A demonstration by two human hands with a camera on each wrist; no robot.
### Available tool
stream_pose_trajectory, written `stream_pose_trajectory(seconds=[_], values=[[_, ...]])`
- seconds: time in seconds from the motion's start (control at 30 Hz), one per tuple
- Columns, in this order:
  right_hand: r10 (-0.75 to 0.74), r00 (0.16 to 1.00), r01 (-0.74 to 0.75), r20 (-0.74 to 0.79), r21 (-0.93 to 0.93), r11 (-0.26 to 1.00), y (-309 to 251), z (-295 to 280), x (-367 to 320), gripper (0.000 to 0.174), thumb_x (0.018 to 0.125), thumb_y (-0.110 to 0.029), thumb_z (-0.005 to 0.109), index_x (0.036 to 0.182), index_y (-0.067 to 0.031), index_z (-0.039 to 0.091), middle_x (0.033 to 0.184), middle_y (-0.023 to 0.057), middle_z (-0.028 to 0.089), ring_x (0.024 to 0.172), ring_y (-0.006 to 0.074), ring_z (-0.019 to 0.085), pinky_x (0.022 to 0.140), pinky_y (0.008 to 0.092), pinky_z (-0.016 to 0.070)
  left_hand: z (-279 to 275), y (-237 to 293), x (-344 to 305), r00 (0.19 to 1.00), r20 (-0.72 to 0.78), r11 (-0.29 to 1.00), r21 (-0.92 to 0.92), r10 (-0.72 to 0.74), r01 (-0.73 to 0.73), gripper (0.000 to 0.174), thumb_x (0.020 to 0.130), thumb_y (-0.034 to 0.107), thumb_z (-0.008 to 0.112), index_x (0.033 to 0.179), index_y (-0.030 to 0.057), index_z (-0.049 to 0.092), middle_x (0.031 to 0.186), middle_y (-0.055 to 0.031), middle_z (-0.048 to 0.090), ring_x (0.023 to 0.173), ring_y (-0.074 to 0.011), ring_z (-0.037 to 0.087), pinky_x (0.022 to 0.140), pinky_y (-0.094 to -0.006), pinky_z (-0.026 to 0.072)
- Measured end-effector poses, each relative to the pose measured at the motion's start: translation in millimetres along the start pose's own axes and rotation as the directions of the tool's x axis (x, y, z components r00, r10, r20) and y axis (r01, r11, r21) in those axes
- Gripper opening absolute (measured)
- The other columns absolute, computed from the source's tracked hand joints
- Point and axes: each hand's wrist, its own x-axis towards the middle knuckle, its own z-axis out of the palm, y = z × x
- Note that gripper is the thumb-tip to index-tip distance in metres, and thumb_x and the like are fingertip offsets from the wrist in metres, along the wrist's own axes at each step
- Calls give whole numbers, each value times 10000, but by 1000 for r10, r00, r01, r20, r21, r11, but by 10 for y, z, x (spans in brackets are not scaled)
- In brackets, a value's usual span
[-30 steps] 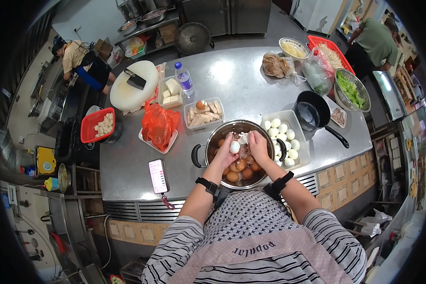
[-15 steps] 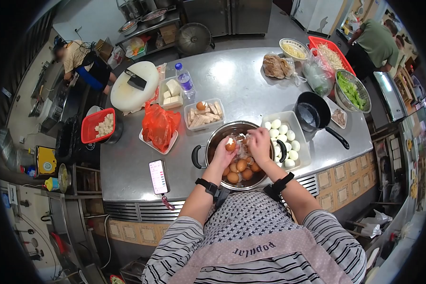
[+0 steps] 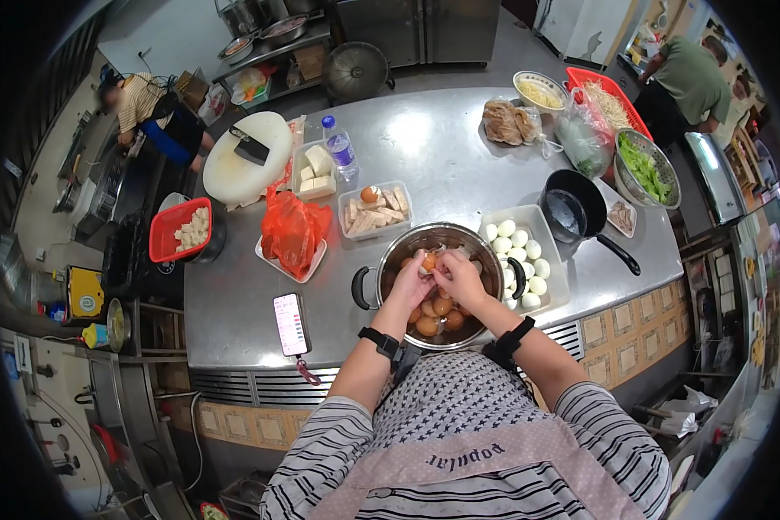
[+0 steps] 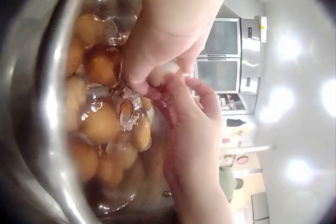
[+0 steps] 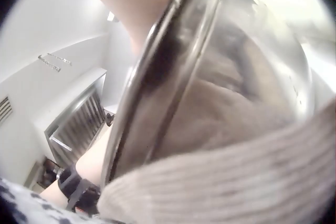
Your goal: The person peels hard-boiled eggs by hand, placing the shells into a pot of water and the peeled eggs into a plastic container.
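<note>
In the head view, my left hand (image 3: 406, 282) grips a partly peeled brown egg (image 3: 430, 261) above the steel pot (image 3: 388, 322). My right hand (image 3: 462, 279) pinches at that egg from the other side. The left wrist view shows the bare white part of the egg (image 4: 167, 71) between the left hand (image 4: 168, 29) and the right hand (image 4: 194, 134). Brown eggs (image 4: 101, 122) and bits of shell (image 4: 127, 109) lie in water below. In the right wrist view the pot's metal wall (image 5: 283, 50) fills much of the picture; the right fingers are hidden there.
A tray (image 3: 556, 293) of peeled white eggs adjoins the pot's right side, near a black saucepan (image 3: 572, 206). Leftward are a phone (image 3: 289, 324), a red bag (image 3: 293, 232) and a food tub (image 3: 376, 211). Two people stand beyond the table (image 3: 433, 121).
My right hand has come left onto the egg after being apart from it half a second ago. The egg in my left hand has turned, showing brown where white faced up earlier.
</note>
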Motion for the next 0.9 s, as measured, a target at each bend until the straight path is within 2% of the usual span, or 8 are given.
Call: stream_pose_trajectory(seconds=[0.07, 0.17, 0.37, 0.47, 0.57, 0.67, 0.77, 0.9], values=[[71, 997, -71, 0, 13, 997, -193, -68, 6, 324, 731, -130, 675, 1027, -53, 567, 1010, 143, 571, 923, 335, 584, 764, 384, 494, 0, 7, -8, 1000, 1, 999, 51, 14, -14, 266, 930, 336, 520, 1063, 108, 556, 997, -41, 584, 885, -135, 574, 744, -258, 494], [-63, 996, 59, -56, -58, 997, -88, -20, 8, 319, 727, -138, 679, 1009, -49, 562, 1002, 136, 573, 923, 338, 582, 762, 385, 494, 52, 7, -39, 996, -86, 990, 143, 15, -3, 274, 935, 334, 511, 1083, 107, 549, 1021, -39, 570, 901, -132, 561, 756, -251, 482], [-130, 990, 126, -60, -62, 990, -104, -38, 9, 287, 742, -122, 646, 1006, -45, 561, 1020, 141, 573, 917, 337, 585, 755, 383, 496, 12, -32, -19, 997, 4, 990, 119, 71, -71, 248, 928, 292, 532, 1087, 101, 547, 1043, -17, 556, 906, -119, 540, 769, -256, 471], [-69, 998, 69, -11, -30, 997, -50, -35, 13, 249, 755, -102, 618, 990, -42, 560, 1012, 148, 575, 898, 332, 590, 726, 373, 500, 62, -2, -70, 996, 27, 992, 89, 82, -84, 239, 928, 287, 534, 1081, 104, 547, 1042, -15, 560, 907, -122, 546, 764, -262, 474], [163, 984, -162, -67, 24, 987, -39, -17, 36, 209, 777, -90, 597, 971, -26, 555, 950, 153, 590, 835, 320, 608, 696, 364, 502, -64, -17, 23, 998, 10, 993, 99, 60, -61, 223, 930, 283, 530, 1069, 110, 549, 1025, -13, 571, 906, -119, 551, 764, -264, 474], [122, 979, -96, -161, 160, 982, 20, 35, 39, 225, 793, -86, 600, 1005, -21, 558, 879, 151, 606, 783, 301, 623, 676, 359, 498, 74, 15, -64, 996, -27, 992, 102, 80, -76, 221, 926, 300, 536, 1053, 120, 553, 999, -5, 582, 892, -114, 555, 754, -261, 470], [-130, 975, 129, -178, -18, 991, -199, -63, 37, 229, 797, -94, 619, 1008, -16, 579, 836, 144, 615, 725, 290, 623, 649, 355, 493, 20, -2, -18, 996, 1, 990, 113, 87, -86, 228, 922, 318, 541, 1049, 130, 556, 987, 4, 587, 885, -108, 555, 748, -255, 466], [-119, 971, 129, -205, 34, 991, -41, 1, 46, 199, 782, -108, 646, 951, -10, 613, 833, 143, 614, 696, 285, 607, 623, 352, 487, -9, -38, 7, 991, -9, 984, 121, 132, -130, 223, 916, 310, 550, 1059, 138, 546, 992, -5, 587, 896, -115, 559, 758, -264, 469]])
